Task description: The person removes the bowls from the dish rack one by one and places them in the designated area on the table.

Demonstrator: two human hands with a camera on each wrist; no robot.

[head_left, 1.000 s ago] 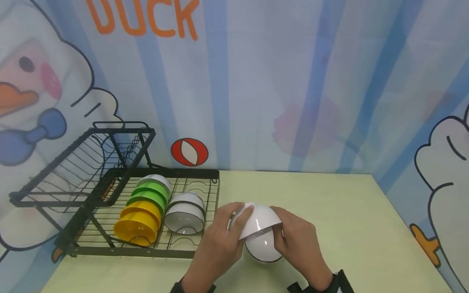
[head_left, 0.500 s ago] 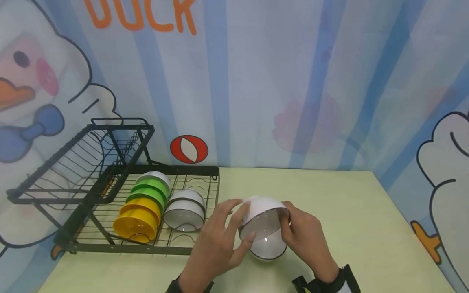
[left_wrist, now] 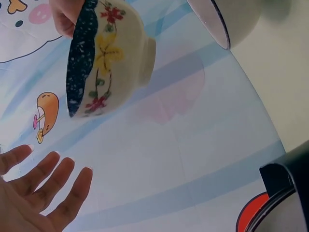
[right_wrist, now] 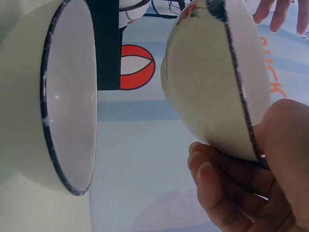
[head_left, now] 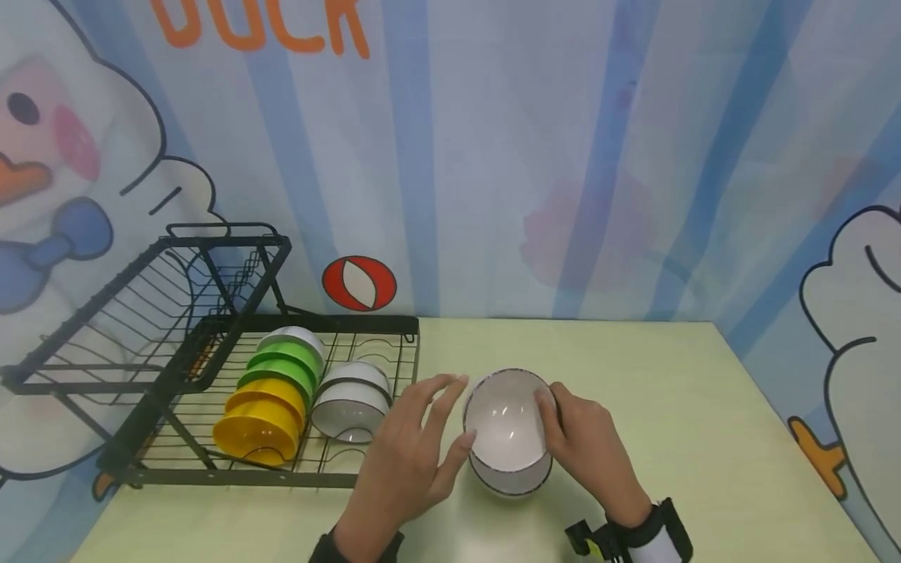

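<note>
A white bowl [head_left: 503, 414] with a dark speckled rim is held with its inside facing the head camera. My right hand [head_left: 591, 446] pinches its right rim, thumb inside and fingers beneath. The left wrist view shows red and yellow flowers on the outside of this bowl [left_wrist: 111, 63]. Below it, a second white bowl [head_left: 511, 482] stands upright on the table, partly hidden in the head view; the right wrist view shows a gap between this lower bowl [right_wrist: 72, 106] and the held one. Left of the bowls, my left hand [head_left: 411, 461] has its fingers spread, holding nothing.
A black dish rack [head_left: 281, 478] with a raised upper basket [head_left: 141, 313] stands on the left. Yellow bowls [head_left: 256, 430], green bowls [head_left: 285, 367] and white bowls [head_left: 352, 410] lean in it. A printed cloth [head_left: 479, 156] hangs behind the pale table [head_left: 669, 407].
The held bowl has turned from mouth-down to mouth-up, facing the head camera. My left hand has let go of it and drawn off to the left; my right hand keeps its grip.
</note>
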